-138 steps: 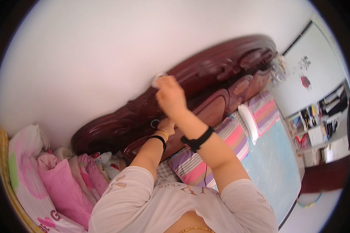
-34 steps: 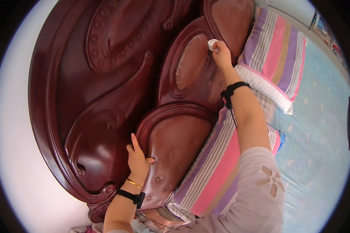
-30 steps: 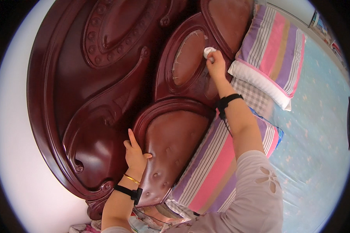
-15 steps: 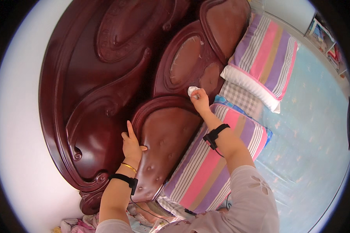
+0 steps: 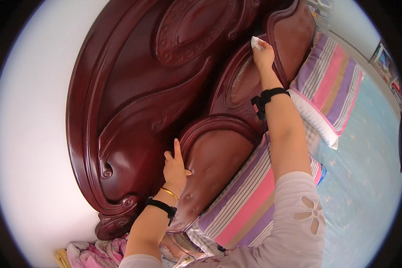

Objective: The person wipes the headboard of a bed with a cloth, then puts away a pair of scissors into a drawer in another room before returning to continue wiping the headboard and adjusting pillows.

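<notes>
A dark red carved wooden headboard (image 5: 134, 100) with brown padded panels fills the middle of the view. My right hand (image 5: 264, 56) reaches far up along it, its fingers pinching a small crumpled white cloth (image 5: 256, 43) against the upper frame of the middle panel. Nearer to me, my left hand (image 5: 176, 167) rests on the curved rim of the near padded panel (image 5: 219, 158). Its index finger is stretched out and the thumb is spread; the other fingers are partly hidden behind the rim. Black straps circle both forearms, and a gold bracelet (image 5: 169, 193) is on the left wrist.
Striped pillows, one near (image 5: 241, 205) and one far (image 5: 330, 80), lie against the headboard on a light blue bed sheet (image 5: 353, 187). A white wall (image 5: 35, 134) stands at the left. Pink bedding (image 5: 94, 254) is heaped at the lower left.
My right hand has moved up and away with the white cloth, from the lower part of the middle panel to its upper frame. The left hand keeps its place on the rim; the view has shifted.
</notes>
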Motion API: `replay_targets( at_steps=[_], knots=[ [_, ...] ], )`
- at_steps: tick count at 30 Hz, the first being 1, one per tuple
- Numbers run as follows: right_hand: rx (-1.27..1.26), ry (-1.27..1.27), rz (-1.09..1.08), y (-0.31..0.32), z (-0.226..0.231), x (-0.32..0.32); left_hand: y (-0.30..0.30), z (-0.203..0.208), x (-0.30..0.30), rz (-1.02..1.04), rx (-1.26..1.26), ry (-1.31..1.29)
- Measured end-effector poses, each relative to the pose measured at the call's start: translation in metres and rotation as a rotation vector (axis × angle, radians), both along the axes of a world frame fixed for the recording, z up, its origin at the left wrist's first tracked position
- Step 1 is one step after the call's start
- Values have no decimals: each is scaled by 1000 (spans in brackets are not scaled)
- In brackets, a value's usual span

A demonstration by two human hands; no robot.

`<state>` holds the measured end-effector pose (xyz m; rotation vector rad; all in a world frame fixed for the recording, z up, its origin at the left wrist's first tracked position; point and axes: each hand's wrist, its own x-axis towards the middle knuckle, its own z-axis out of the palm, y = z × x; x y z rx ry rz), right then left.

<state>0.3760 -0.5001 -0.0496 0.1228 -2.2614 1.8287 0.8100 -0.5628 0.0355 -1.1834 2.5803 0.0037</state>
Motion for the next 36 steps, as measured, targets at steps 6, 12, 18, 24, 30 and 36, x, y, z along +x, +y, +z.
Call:
replay_targets(
  at_steps=[6,12,18,24,30,36],
  knots=[
    [-245,440,141,-20,2,126,-8,-7,8,-57,-60,33],
    [-148,561,496,12,-28,216,-9,-7,7,-14,-59,25],
    [-68,542,604,49,-66,202,-3,-7,2,9,-61,34],
    [64,373,111,87,-95,121,-2,-4,3,-3,-63,10],
    [296,457,154,71,-121,89,-5,-9,5,-21,-81,35],
    [230,423,-57,73,-148,37,-4,-10,5,-25,-45,43]
  ],
)
